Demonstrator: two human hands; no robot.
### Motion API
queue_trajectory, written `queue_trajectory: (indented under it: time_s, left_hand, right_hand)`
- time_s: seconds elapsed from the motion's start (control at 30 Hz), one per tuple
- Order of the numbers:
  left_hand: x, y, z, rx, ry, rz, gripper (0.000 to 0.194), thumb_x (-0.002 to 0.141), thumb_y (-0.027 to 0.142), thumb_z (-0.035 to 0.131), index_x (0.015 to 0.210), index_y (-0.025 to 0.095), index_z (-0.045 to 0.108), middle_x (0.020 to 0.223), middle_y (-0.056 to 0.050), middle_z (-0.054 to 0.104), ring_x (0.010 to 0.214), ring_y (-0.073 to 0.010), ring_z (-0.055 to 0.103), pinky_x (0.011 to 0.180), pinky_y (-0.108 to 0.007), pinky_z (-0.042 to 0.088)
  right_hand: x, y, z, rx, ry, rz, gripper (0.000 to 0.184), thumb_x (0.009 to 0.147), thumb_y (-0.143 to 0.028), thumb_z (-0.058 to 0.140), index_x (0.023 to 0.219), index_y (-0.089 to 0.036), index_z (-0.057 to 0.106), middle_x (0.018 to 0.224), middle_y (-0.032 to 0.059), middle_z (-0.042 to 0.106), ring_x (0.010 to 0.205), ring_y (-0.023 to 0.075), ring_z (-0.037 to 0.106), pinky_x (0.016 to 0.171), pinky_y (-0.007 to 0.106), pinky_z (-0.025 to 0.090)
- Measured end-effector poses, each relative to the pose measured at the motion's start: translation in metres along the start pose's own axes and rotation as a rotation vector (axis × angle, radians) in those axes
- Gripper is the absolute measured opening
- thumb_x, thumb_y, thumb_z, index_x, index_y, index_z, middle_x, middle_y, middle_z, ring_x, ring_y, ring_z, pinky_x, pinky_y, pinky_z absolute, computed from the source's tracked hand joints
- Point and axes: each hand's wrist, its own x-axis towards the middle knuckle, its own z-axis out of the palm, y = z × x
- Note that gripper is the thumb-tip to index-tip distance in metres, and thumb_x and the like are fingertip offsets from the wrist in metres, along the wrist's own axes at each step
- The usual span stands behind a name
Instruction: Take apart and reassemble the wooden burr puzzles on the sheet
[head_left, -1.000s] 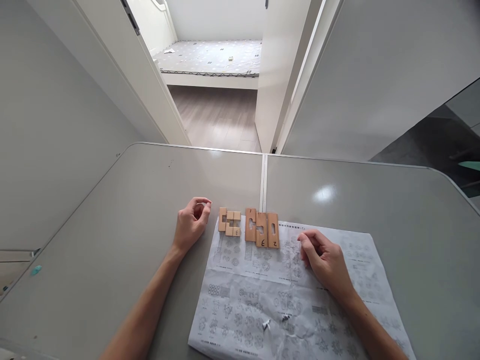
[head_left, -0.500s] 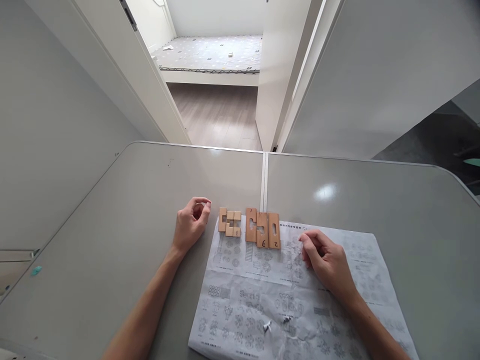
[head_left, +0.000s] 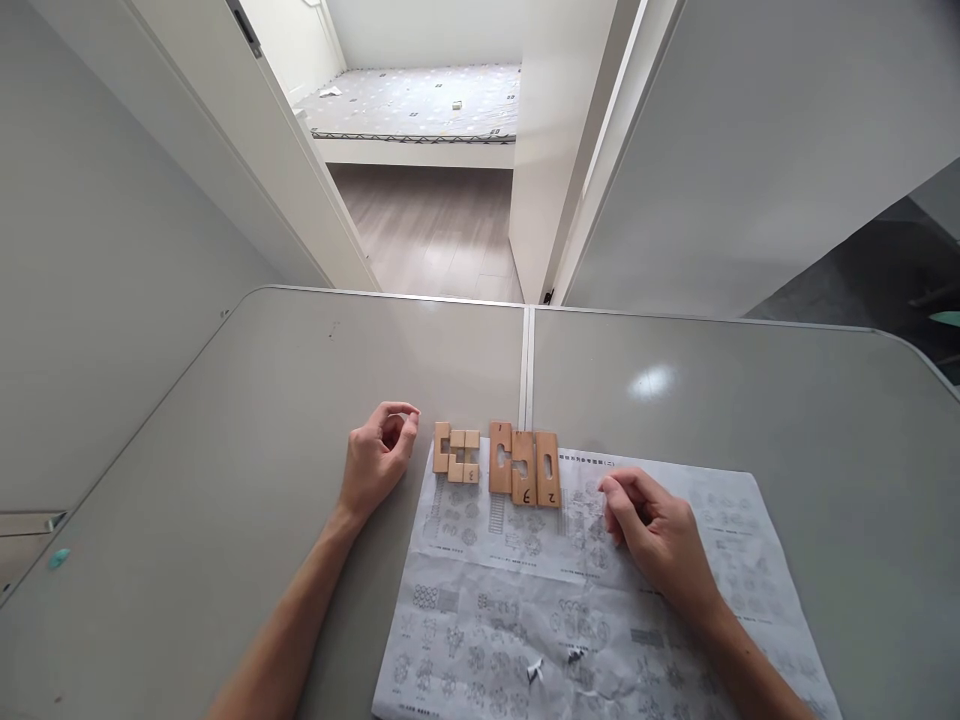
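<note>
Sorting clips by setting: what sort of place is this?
Probably a home: beyond the glossy grey table are a flat white open door and a white bed with a pale patterned mattress.

A big gray table (head_left: pixel 187 480) has a pale strip (head_left: pixel 527 360) running across its middle. A shiny spot of light (head_left: pixel 652 382) glows on the right half. A small blue-green blob (head_left: pixel 58 558) is by the left edge. Past the table, a white door (head_left: pixel 559 130) stands open. Through the doorway there is a bed (head_left: pixel 420 152) with a pale, dotted mattress (head_left: pixel 405 110). A little block (head_left: pixel 457 105) and a white scrap (head_left: pixel 330 92) lie on it. The floor (head_left: pixel 427 230) there looks like wood.
</note>
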Motion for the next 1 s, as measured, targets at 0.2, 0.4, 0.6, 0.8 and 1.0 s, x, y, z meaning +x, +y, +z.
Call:
queue_trajectory:
  time_s: [0.2, 0.4, 0.6, 0.8, 1.0]
  left_hand:
    - [0.0, 0.0, 0.0, 0.011, 0.0, -0.007, 0.026, 0.099, 0.046, 0.061, 0.096, 0.022, 0.069, 0.059, 0.008, 0.038, 0.053, -0.0112, 0.035, 0.054, -0.023, 0.034]
    - [-0.002, -0.003, -0.001, 0.007, -0.001, -0.012, 0.026, 0.102, 0.046, 0.061, 0.097, 0.022, 0.068, 0.059, 0.008, 0.041, 0.052, -0.0112, 0.037, 0.054, -0.024, 0.035]
    - [-0.004, -0.008, -0.005, 0.093, 0.086, 0.293, 0.023, 0.103, 0.044, 0.066, 0.112, 0.023, 0.066, 0.102, -0.004, 0.073, 0.093, -0.0201, 0.068, 0.086, -0.032, 0.057]
    - [-0.006, -0.01, -0.004, 0.251, -0.157, 0.628, 0.077, 0.089, 0.068, 0.081, 0.146, 0.025, 0.051, 0.135, -0.014, 0.071, 0.126, -0.0325, 0.067, 0.109, -0.047, 0.055]
    - [-0.008, -0.008, -0.001, 0.363, -0.212, 0.638, 0.088, 0.086, 0.078, 0.077, 0.15, 0.024, 0.048, 0.142, -0.017, 0.069, 0.109, -0.0303, 0.077, 0.094, -0.041, 0.061]
  right_hand:
    - [0.001, -0.005, 0.001, -0.003, 0.005, -0.006, 0.037, 0.108, -0.051, 0.057, 0.085, -0.023, 0.065, 0.058, -0.0042, 0.058, 0.047, 0.0136, 0.053, 0.049, 0.024, 0.046]
    - [-0.001, -0.005, 0.002, -0.009, 0.013, 0.018, 0.038, 0.108, -0.053, 0.057, 0.085, -0.024, 0.065, 0.059, -0.0039, 0.057, 0.049, 0.0144, 0.053, 0.05, 0.026, 0.045]
    - [-0.004, -0.012, 0.006, -0.008, 0.043, 0.042, 0.037, 0.108, -0.053, 0.057, 0.086, -0.024, 0.064, 0.059, -0.0042, 0.056, 0.049, 0.0148, 0.051, 0.052, 0.027, 0.044]
    - [-0.004, -0.011, 0.006, -0.004, 0.042, 0.062, 0.039, 0.108, -0.055, 0.057, 0.087, -0.024, 0.065, 0.06, -0.004, 0.056, 0.05, 0.0152, 0.052, 0.052, 0.027, 0.045]
    - [-0.003, -0.005, 0.004, -0.017, 0.025, 0.035, 0.04, 0.107, -0.056, 0.057, 0.086, -0.024, 0.067, 0.058, -0.0034, 0.058, 0.049, 0.0151, 0.053, 0.05, 0.026, 0.046]
